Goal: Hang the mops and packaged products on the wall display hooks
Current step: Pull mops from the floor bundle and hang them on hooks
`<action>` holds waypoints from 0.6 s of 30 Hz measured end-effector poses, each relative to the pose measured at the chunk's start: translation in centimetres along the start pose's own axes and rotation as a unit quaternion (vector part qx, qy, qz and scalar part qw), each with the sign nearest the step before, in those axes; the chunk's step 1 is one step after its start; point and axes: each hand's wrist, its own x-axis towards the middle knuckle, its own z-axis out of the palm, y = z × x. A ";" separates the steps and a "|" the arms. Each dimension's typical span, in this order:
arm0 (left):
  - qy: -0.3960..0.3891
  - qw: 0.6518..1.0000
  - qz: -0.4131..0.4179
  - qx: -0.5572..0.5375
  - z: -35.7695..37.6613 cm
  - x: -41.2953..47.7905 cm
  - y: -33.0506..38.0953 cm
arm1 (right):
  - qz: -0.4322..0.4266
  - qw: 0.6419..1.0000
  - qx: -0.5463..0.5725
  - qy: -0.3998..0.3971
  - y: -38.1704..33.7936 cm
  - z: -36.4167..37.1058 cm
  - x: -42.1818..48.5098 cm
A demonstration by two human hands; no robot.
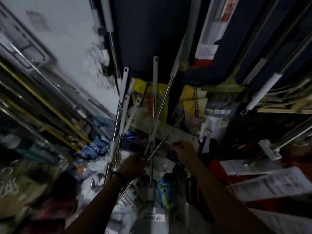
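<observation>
The left hand [133, 164] grips a mop pole [160, 144] low in the near middle clutter, while the right hand [184, 152] curls just right, its hold unclear; the pole looks stiff, light and slick, best held mid-shaft.

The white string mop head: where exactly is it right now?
The white string mop head is upper left of centre in the head view, against the pale wall, just left of a grey-gripped metal pole.
</observation>
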 end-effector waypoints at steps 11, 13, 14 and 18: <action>0.065 0.992 -0.109 -0.009 6.3 2.2 -4.6 | 0.133 0.990 -0.011 -0.044 6.1 1.5 11.8; 0.065 0.991 -0.119 0.016 7.7 3.7 -4.7 | 0.141 0.988 -0.027 -0.053 6.2 1.5 14.8; 0.066 0.990 -0.120 0.019 8.4 4.7 -4.7 | 0.144 0.987 -0.027 -0.061 6.3 1.4 16.4; 0.072 0.987 -0.143 0.031 10.6 8.6 -4.5 | 0.166 0.984 -0.003 -0.070 6.6 1.3 22.6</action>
